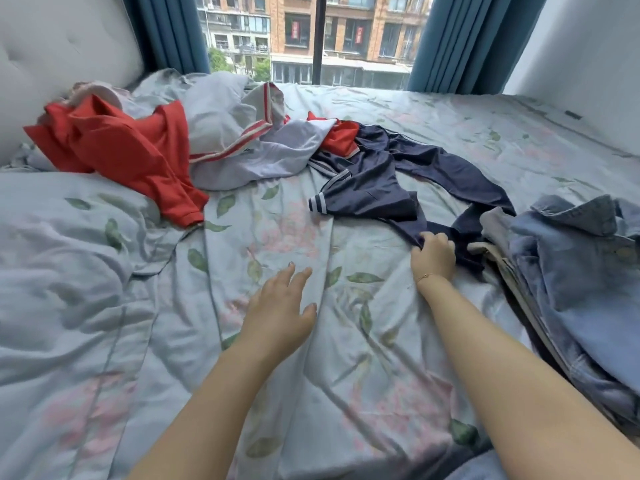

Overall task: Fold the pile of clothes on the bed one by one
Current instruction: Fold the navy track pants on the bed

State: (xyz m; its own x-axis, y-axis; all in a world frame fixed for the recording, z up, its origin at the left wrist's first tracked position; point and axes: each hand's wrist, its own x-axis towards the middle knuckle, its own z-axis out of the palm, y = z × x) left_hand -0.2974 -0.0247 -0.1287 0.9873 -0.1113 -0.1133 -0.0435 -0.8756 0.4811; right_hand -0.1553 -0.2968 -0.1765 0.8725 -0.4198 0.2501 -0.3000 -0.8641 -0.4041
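Note:
A navy garment point(388, 174) with striped cuffs lies spread across the middle of the bed. My right hand point(434, 256) is shut on its near edge. My left hand point(280, 310) hovers open over the floral sheet point(277, 237), holding nothing. Behind lies a loose pile: a red garment point(131, 150) at the left and a pale grey garment with red and white trim point(242, 147) beside it. At the right edge sits a stack of folded clothes with a light blue denim piece point(581, 271) on top.
A rumpled duvet point(62, 271) bulges at the left. A padded headboard point(52, 64) stands at the back left. Blue curtains point(464, 39) frame a window behind the bed. A white wall point(588, 46) runs along the right side.

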